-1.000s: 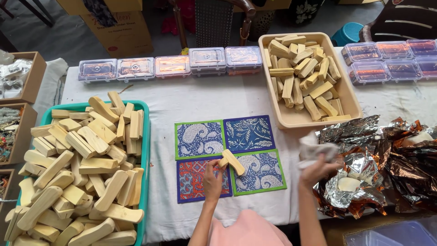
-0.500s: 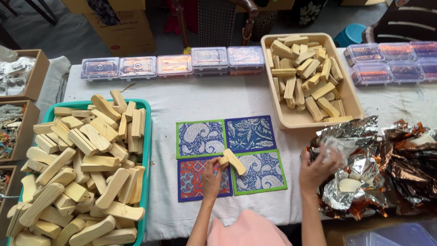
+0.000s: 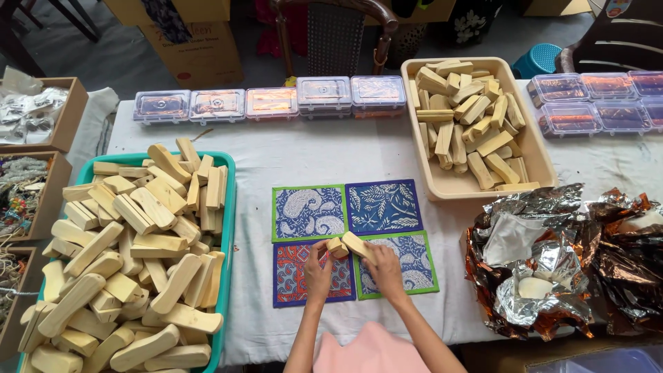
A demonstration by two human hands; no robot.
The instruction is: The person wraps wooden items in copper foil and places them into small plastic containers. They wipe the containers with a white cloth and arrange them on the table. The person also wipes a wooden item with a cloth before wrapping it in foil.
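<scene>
A pale wooden block (image 3: 352,244) lies over four patterned square mats (image 3: 351,235) in the middle of the white-covered table. My left hand (image 3: 318,269) grips the block's left end. Pressed on its right end from the near side is my right hand (image 3: 384,268). Both hands rest above the lower two mats, the red one and the green-edged blue one.
A teal tray (image 3: 226,207) heaped with wooden blocks fills the left. A beige tray (image 3: 536,160) of blocks stands at back right. Crumpled silver and copper foil (image 3: 552,262) lies at right. Clear lidded boxes (image 3: 269,101) line the far edge. Cardboard boxes (image 3: 72,110) sit at far left.
My right hand has left the foil and white cloth at right and come across to the wooden block. My left hand has stayed on the block.
</scene>
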